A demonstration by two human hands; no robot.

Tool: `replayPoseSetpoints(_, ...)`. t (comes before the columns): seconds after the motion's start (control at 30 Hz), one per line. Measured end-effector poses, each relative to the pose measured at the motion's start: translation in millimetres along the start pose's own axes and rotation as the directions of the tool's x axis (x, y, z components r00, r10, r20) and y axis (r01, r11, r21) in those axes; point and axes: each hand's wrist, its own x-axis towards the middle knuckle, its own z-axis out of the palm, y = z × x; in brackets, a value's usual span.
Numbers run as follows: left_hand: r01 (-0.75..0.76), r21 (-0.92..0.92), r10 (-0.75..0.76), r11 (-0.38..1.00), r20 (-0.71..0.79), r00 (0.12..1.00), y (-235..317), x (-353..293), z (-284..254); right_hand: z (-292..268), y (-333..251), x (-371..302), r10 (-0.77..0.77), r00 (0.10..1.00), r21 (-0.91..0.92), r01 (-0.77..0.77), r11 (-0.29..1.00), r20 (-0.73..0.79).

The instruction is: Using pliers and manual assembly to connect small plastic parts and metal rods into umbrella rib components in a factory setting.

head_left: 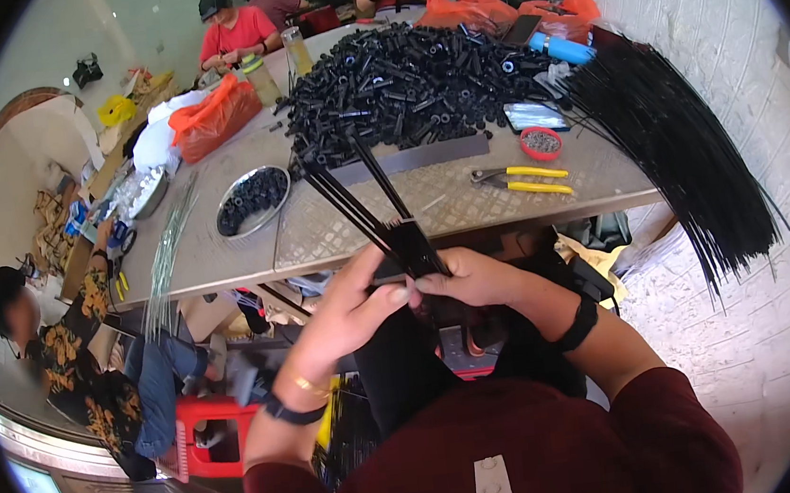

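Observation:
My left hand (355, 305) and my right hand (463, 280) meet in front of me, just off the table's near edge. Both are closed around a cluster of slim black rods (412, 247), thumbs nearly tip to tip. The rods' far ends fan out over the tabletop in separate strands. My fingers hide the lower ends. Past the rods lies a big heap of short black tubular parts (398, 80), with a flat grey bar (413, 158) along its near side. Yellow-handled pliers (527, 181) rest to the right of my hands.
A long bundle of black rods (691, 161) overhangs the table's right end. Nearby are a red dish of small metal bits (541, 144), a phone (536, 117) and a blue bottle (561, 48). A metal bowl (255, 201) sits left. Co-workers (73, 363) sit left and across.

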Motion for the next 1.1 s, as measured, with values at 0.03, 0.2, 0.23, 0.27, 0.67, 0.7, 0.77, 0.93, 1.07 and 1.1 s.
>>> replayPoseSetpoints(0.03, 0.101, -0.356, -0.123, 0.929, -0.039, 0.992, -6, 3, 21, 3, 7, -4, 0.008, 1.000, -0.051, -0.008, 0.999, 0.014)
replayPoseSetpoints(0.2, 0.050, -0.542, -0.095, 0.839, -0.056, 0.994, -40, 25, 72, -35, 8, -31, 0.461, 0.879, -0.669, -0.272, 0.692, 0.119)
replayPoseSetpoints(0.23, 0.109, -0.537, -0.147, 0.836, -0.029, 0.989, -49, 24, 79, -52, 7, -49, 0.310, 0.948, -0.515, -0.233, 0.825, 0.068)
replayPoseSetpoints(0.27, 0.117, -0.542, -0.151, 0.832, -0.019, 0.988, -49, 26, 85, -68, 8, -63, 0.157, 0.988, -0.353, -0.151, 0.923, -0.011)
replayPoseSetpoints(0.67, 0.184, -0.591, -0.230, 0.785, -0.001, 0.973, -42, 24, 122, -31, -100, -78, -0.190, 0.870, -0.215, 0.100, 0.972, -0.455)
replayPoseSetpoints(0.7, 0.287, -0.538, -0.323, 0.792, 0.028, 0.946, -39, 24, 121, -24, -108, -79, -0.124, 0.901, -0.149, 0.067, 0.987, -0.415)
replayPoseSetpoints(0.77, 0.294, -0.544, -0.296, 0.786, 0.085, 0.951, -34, 24, 125, -23, -108, -68, -0.071, 0.916, -0.214, -0.017, 0.977, -0.395)
replayPoseSetpoints(0.93, 0.009, -0.581, -0.054, 0.814, -0.061, 0.997, -43, 24, 125, -22, -120, -72, -0.109, 0.945, -0.386, -0.020, 0.922, -0.309)
replayPoseSetpoints(1.07, 0.388, -0.704, -0.491, 0.595, 0.064, 0.869, -55, 29, 123, -52, -121, -80, -0.205, 0.862, -0.010, 0.236, 0.972, 0.464)
replayPoseSetpoints(1.1, 0.390, -0.708, -0.496, 0.589, 0.065, 0.866, -55, 30, 122, -58, -112, -87, -0.190, 0.969, -0.146, 0.213, 0.966, 0.157)
